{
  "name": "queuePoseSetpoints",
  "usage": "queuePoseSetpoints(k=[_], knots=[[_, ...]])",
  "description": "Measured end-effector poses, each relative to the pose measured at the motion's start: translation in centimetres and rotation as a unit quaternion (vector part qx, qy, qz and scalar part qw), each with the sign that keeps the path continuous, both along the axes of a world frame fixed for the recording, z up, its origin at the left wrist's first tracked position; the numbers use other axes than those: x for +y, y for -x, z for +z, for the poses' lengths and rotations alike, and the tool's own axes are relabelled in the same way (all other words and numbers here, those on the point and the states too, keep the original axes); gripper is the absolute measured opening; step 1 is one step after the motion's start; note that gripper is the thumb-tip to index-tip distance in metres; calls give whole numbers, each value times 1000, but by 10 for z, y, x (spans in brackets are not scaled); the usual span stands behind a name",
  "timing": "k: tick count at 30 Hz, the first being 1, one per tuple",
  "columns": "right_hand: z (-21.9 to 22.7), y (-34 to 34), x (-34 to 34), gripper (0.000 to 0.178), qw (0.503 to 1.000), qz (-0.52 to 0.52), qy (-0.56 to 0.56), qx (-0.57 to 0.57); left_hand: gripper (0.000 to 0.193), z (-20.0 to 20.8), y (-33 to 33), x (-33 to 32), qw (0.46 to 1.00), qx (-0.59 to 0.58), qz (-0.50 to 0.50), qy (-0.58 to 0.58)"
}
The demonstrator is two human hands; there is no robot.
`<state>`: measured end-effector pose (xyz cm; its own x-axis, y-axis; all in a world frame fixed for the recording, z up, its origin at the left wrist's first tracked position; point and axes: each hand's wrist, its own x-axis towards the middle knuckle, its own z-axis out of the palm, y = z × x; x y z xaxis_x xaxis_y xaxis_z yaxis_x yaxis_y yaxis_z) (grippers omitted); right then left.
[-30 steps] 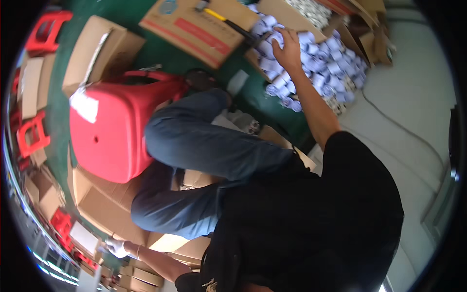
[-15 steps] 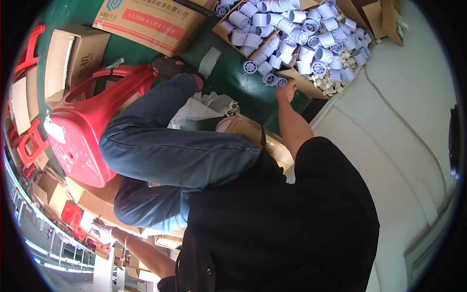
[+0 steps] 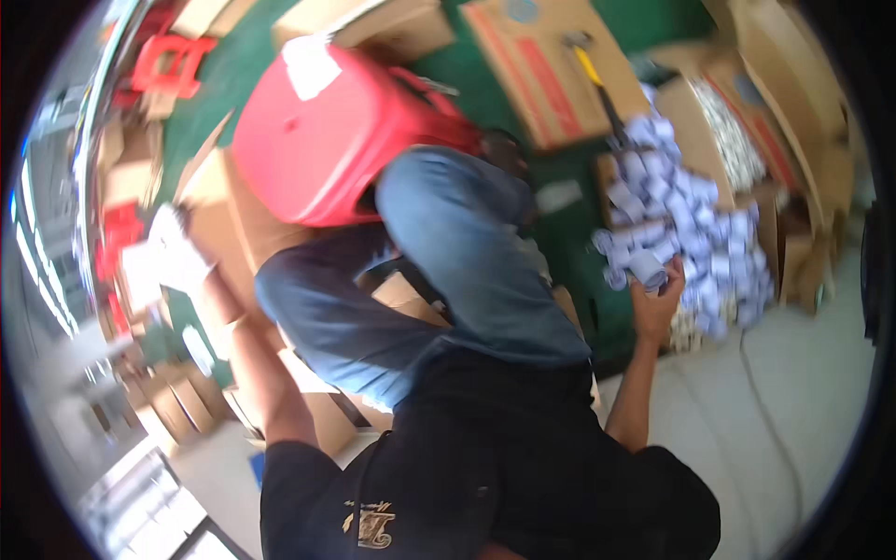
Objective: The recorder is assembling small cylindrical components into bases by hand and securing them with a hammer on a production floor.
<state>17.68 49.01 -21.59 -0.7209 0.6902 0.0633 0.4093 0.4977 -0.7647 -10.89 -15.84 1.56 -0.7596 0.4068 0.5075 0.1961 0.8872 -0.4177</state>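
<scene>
My right hand (image 3: 659,303) is closed round a short pale-lavender plastic tube (image 3: 648,269). It is held at the near edge of a heap of similar tubes (image 3: 714,247), which spreads over the floor and cardboard on the right. Far to the left, my left hand (image 3: 177,252) looks white, as if gloved, and is blurred. It is beside a bright white surface and an open cardboard box (image 3: 213,201); its fingers cannot be made out.
A red plastic stool (image 3: 322,131) stands ahead of my knees. Beyond it, a hammer with a yellow-and-black handle (image 3: 590,67) lies on a flat carton (image 3: 537,70). An open carton of small white pieces (image 3: 733,140) stands behind the heap. A cable (image 3: 770,420) crosses the pale floor.
The view has turned, so everything shifts across it. My right hand has drawn back from the heap's edge with a lavender tube in it. My left arm still reaches out left.
</scene>
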Motion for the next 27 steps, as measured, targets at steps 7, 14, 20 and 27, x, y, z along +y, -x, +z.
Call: queuePoseSetpoints(k=[7, 14, 20, 27], knots=[[183, 297, -217, 55, 804, 540, 111, 224, 12, -21, 39, 121, 664, 63, -126, -735], [128, 400, -375, 52, 777, 587, -67, 218, 12, -55, 58, 130, 703, 103, 1, -703], [113, 396, -374, 52, 805, 546, -21, 230, 13, -62, 60, 139, 688, 49, 6, -724], [113, 392, -376, 52, 813, 538, -13, 223, 13, -68, 64, 153, 687, 22, 9, -727]])
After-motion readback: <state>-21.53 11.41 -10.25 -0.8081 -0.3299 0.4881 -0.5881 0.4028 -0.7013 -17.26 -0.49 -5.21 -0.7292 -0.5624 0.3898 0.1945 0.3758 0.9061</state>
